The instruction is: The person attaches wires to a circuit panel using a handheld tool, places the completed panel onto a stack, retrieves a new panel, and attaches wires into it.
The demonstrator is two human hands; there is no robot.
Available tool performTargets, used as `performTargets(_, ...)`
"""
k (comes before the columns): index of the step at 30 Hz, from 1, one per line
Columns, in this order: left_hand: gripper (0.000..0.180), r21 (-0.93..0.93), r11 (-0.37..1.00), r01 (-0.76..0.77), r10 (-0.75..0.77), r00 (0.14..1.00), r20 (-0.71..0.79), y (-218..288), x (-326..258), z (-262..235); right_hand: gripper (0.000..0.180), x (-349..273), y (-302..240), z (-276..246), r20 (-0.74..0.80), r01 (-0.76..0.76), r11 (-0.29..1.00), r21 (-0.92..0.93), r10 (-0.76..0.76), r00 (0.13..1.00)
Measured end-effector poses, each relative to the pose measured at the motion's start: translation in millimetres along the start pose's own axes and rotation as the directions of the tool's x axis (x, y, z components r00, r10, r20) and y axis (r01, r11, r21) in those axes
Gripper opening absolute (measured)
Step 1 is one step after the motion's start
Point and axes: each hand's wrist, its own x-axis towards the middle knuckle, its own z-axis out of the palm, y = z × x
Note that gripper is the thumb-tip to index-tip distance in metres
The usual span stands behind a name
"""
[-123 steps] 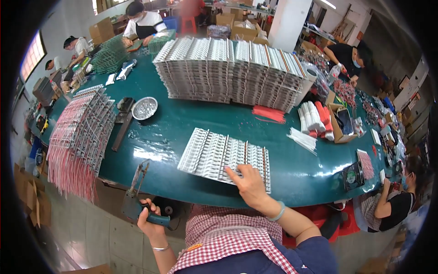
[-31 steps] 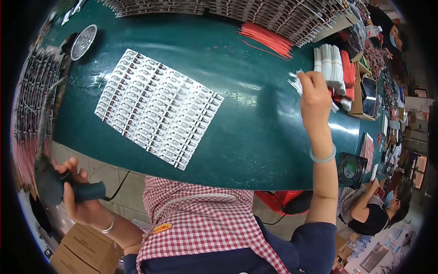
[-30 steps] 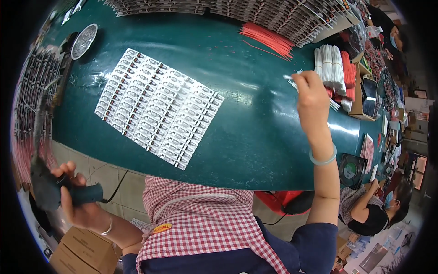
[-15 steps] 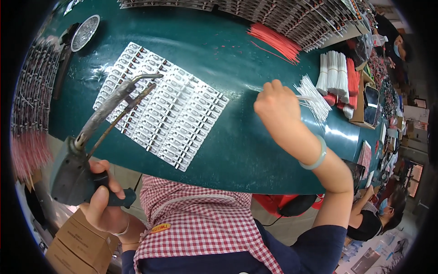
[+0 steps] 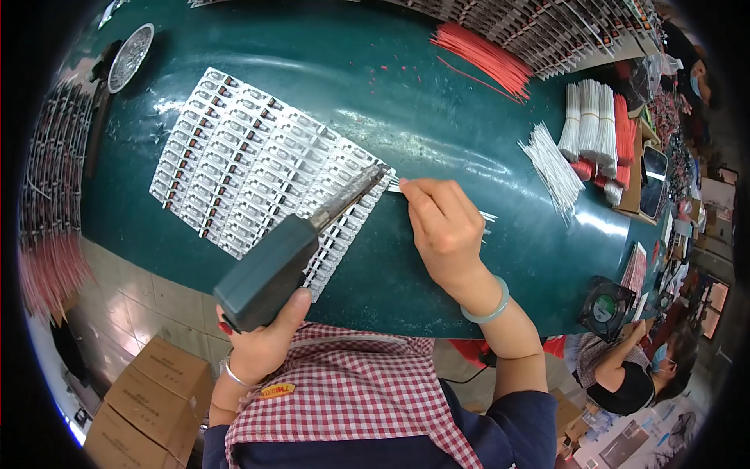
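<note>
head view: "what has each hand got?"

"my right hand [image 5: 445, 230] is pinched closed, fingertips together on a few white wires [image 5: 394, 186]. their short ends point at the right corner of the white panel [image 5: 258, 164], and their tails show past my knuckles. my left hand [image 5: 269, 344] is wrapped round the dark green soldering gun [image 5: 269, 270] (its body hides most of the handle, so i can't tell how tightly)."

"why pinch so near the ends?"

"i'd say a short free end wavers less and lines up better. the gun slants across the panel so its tip meets that corner from the opposite side, fingers well back from the metal. whether tip and wires touch, i can't tell."

"and the layout?"

"the panel lies flat and askew on the green table [image 5: 375, 289], probably to turn that corner toward my right. the loose white wires [image 5: 553, 168] sit further right, likely for an easy reach; red wires [image 5: 480, 59] lie beyond, seemingly out of the way."
</note>
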Motion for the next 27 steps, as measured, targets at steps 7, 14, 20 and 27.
performTargets(7, 0.020, 0.342, 0.923, -0.175, 0.167, 0.985, 0.053, 19, 13, 14, 0.029, -2, -6, -3, 0.025, -0.030, 0.999, -0.033, 0.031, 0.999)
performTargets(14, 0.019, 0.313, 0.915, -0.254, 0.235, 0.967, 0.098, 16, 16, 19, 0.026, 0, -8, -5, 0.045, -0.008, 0.998, -0.068, 0.011, 0.999)
performTargets(20, 0.015, 0.318, 0.934, -0.161, 0.149, 0.987, 0.063, 19, 14, 22, 0.026, -2, -8, -3, 0.042, -0.003, 0.997, -0.071, 0.006, 0.999)
performTargets(27, 0.014, 0.398, 0.860, -0.319, 0.296, 0.948, 0.121, 17, 14, 21, 0.025, -1, -7, -3, 0.033, -0.002, 0.998, -0.063, 0.004, 0.999)
